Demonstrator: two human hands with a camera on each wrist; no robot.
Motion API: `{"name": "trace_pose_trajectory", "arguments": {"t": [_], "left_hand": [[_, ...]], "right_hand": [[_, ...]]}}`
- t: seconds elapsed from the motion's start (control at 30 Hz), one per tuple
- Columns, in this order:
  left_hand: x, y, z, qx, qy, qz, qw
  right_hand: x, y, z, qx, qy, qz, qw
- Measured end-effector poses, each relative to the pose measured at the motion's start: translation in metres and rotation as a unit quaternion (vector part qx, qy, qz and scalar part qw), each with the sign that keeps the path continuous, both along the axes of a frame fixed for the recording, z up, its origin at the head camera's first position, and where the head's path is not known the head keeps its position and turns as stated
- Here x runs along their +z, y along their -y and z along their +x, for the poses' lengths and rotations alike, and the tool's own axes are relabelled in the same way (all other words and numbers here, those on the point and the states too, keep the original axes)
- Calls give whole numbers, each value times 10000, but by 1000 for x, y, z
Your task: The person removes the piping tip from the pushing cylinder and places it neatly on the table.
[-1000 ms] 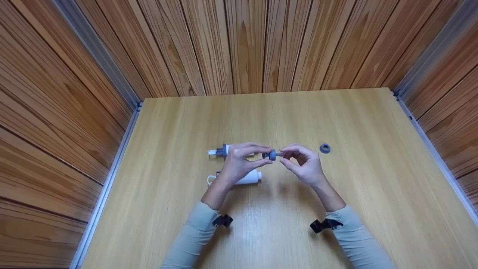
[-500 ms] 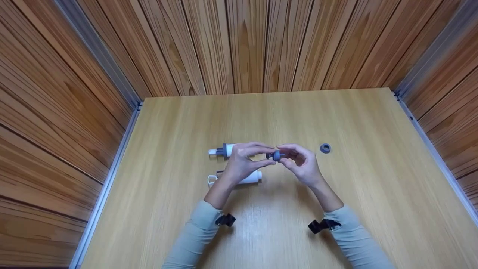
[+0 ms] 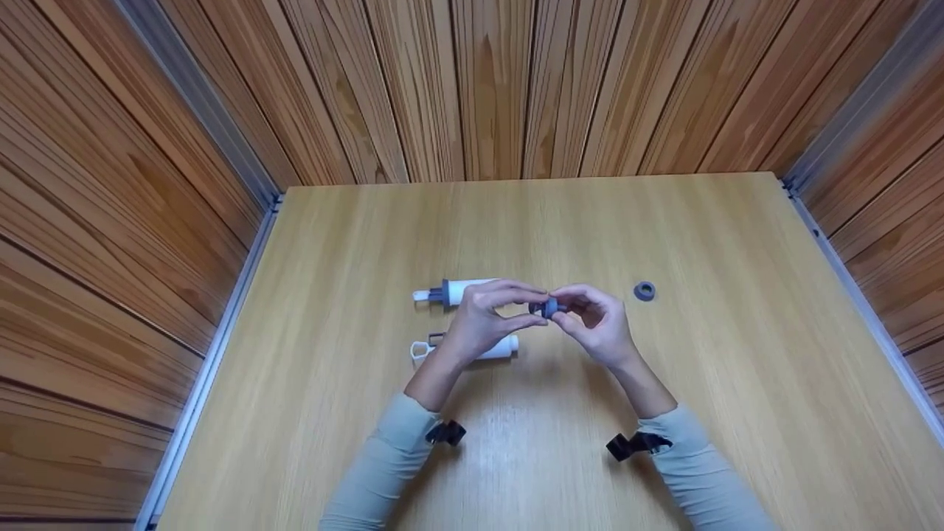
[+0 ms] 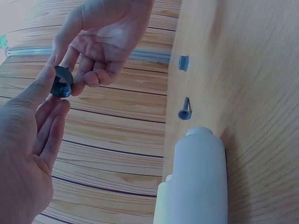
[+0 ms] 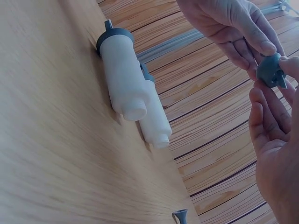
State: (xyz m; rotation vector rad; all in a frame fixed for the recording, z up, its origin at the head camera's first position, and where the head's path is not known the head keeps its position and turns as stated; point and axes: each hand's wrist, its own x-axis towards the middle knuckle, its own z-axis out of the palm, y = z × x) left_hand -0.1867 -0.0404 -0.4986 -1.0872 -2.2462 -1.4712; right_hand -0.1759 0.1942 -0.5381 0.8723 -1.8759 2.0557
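Between my hands, above the table, is a small dark grey round plastic piece, with a hollow end in the left wrist view and a small fin in the right wrist view. My left hand pinches it from the left with thumb and fingertips. From the right, my right hand pinches its other end, and the fingers hide part of it. Below the left hand lie two white bottles: one with a grey collar and pale tip, another with a white loop at its left end. Both are partly covered by that hand.
A grey ring lies on the wooden table, right of my hands. Beyond the bottles in the left wrist view sits a small grey funnel-shaped part. Wood-panelled walls enclose the table's back and sides.
My right fingers have shifted left, from a thin stem at the piece's right end to closer around its body. The piece has moved slightly right; bottles and ring stay put.
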Motion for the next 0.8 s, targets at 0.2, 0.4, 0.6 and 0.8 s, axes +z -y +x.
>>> {"name": "trace_pose_trajectory", "arguments": {"t": [0.2,0.4,0.6,0.8], "left_hand": [[0,1,-1,31,81,36,10000],[-1,1,-1,186,135,19,9997],[0,2,-1,305,167,-66,9994],[2,3,-1,306,256,-117,9991]], "right_hand": [[0,0,-2,-79,-35,-34,10000],[3,0,-5,-124,-84,-120,9998],[6,0,-6,-142,-170,-289,9993],[6,-1,-7,-139,-209,-318,9992]]}}
